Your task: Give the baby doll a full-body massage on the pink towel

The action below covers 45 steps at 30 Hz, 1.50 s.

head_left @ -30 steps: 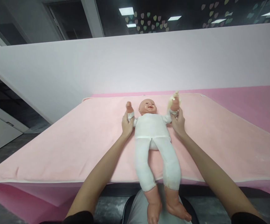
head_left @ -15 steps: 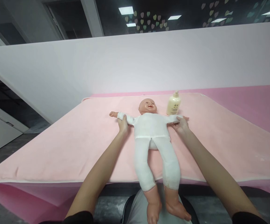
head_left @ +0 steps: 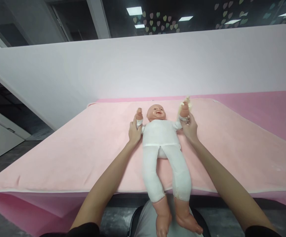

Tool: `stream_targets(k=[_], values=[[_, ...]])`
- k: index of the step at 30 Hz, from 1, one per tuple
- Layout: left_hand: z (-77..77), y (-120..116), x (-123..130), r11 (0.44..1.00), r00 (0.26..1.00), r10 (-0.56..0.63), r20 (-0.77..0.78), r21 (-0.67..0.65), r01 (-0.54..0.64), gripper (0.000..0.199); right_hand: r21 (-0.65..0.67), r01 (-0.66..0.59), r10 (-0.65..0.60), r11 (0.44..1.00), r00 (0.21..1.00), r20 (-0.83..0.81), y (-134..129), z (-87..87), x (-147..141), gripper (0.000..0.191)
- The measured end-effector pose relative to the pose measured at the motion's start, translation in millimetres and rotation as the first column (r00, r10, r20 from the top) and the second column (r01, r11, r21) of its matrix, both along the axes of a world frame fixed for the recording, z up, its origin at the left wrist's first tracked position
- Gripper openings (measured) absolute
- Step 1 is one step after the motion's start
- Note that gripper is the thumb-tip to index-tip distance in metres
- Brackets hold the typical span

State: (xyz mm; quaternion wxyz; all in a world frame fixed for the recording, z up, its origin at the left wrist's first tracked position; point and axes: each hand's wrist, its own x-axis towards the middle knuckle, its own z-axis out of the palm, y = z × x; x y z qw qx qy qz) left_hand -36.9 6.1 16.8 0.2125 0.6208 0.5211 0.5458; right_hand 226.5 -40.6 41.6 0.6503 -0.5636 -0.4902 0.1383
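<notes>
Table [head_left: 123, 200] before you: dark edge, darker pink cover [head_left: 268, 113] showing at far right and draping below near side. Light-pink cloth [head_left: 83, 148] spread over it, pale hem toward you (small creases near left front). Doll [head_left: 160, 133] on its back, head away from you, lower legs past near edge. Pale-yellow bottle [head_left: 187, 99] beyond doll's raised arm, partly hidden.

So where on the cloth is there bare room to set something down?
The pink cloth is bare left of the left hand and right of the right hand. It's crowded where that hand, the doll and the bottle cluster.
</notes>
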Motion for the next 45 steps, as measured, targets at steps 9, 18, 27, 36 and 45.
stream_targets(k=[9, 18, 27, 36, 45], values=[[4.6, -6, 4, 0.985, 0.867, -0.081, -0.492, 0.095, 0.146, 0.060, -0.112, 0.000, 0.084, 0.994, 0.660, 0.747, -9, -8.9, -10, 0.053], [2.1, -3, 0, 0.992, 0.881, -0.062, -0.468, 0.069, 0.106, 0.061, -0.061, -0.083, 0.100, 0.995, 0.914, 0.393, -4, -5.9, -4, 0.051], [-12.1, 20, -8, 0.990, 0.955, 0.089, 0.284, -0.127, -0.055, 0.036, -0.190, 0.005, -0.136, 0.982, 0.716, -0.685, 7, -3.5, 4, 0.038], [-11.9, 19, -8, 0.983, 0.957, 0.128, 0.260, -0.163, -0.087, 0.036, -0.154, 0.046, -0.140, 0.987, 0.726, -0.673, 9, -8.6, 4, 0.048], [3.0, -6, 3, 0.998, 0.871, 0.041, -0.489, 0.059, -0.013, 0.059, 0.033, -0.047, 0.029, 0.998, 0.914, 0.405, -1, -13.2, -7, 0.051]])
